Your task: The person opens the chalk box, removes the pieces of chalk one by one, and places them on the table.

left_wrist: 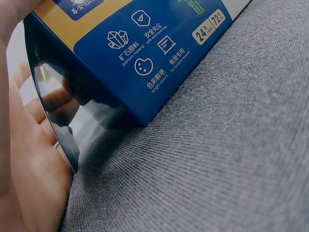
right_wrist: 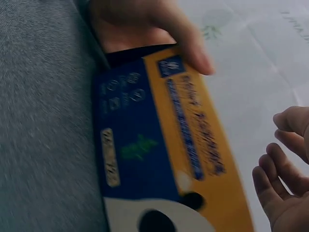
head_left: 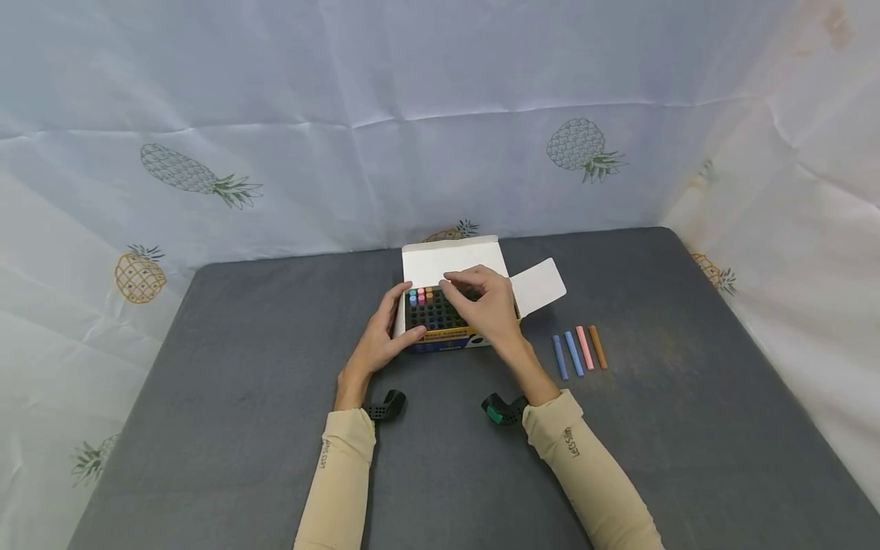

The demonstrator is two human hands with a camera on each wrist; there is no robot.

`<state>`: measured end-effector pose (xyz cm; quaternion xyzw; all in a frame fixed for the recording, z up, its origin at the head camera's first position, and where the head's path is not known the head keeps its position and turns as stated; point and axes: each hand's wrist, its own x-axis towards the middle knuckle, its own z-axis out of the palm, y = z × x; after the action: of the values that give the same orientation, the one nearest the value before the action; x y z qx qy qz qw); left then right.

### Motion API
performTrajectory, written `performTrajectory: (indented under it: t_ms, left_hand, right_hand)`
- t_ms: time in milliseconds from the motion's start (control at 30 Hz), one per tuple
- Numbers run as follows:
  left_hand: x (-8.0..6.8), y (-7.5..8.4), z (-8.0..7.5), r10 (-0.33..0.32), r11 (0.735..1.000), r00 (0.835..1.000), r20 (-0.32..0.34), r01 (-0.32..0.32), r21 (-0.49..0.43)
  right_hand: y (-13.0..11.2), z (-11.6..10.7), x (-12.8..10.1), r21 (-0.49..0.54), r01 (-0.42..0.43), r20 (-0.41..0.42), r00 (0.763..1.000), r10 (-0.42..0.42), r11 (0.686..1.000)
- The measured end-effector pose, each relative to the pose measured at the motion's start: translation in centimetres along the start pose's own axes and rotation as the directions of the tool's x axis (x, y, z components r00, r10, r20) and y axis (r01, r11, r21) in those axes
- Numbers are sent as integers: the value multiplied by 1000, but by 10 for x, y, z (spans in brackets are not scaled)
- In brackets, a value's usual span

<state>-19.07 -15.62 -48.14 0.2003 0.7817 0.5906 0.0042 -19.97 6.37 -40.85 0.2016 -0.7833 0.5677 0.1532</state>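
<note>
An open blue and yellow chalk box stands on the grey table, with a few coloured chalks upright in its black grid at the left. My left hand grips the box's left side, palm against it and thumb on the front; the left wrist view shows that palm against the box. My right hand hovers over the box top, its loosely curled fingers just above the chalks. In the blurred right wrist view these fingers hold nothing I can see beside the box.
Several loose chalks, two blue, one pink and one orange, lie side by side on the table right of the box. The box's white flaps stand open at the back and right. A pineapple-print cloth walls the table.
</note>
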Motion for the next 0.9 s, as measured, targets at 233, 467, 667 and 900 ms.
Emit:
performTrajectory:
  t_ms: [233, 467, 667, 900]
  left_hand:
    - [-1, 0, -1, 8, 1000, 1000, 11, -8, 12]
    - [-1, -3, -2, 23, 1000, 1000, 10, -23, 15]
    - [-1, -4, -1, 23, 1000, 1000, 9, -23, 17]
    - [-1, -1, -2, 5, 1000, 1000, 8, -5, 9]
  right_hand:
    - [10, 19, 0, -129, -21, 87, 996, 33, 991]
    - [9, 24, -1, -254, -24, 109, 993, 53, 967]
    - [7, 24, 0, -305, -43, 119, 990, 82, 951]
    - [6, 27, 1, -339, -61, 133, 985, 112, 939]
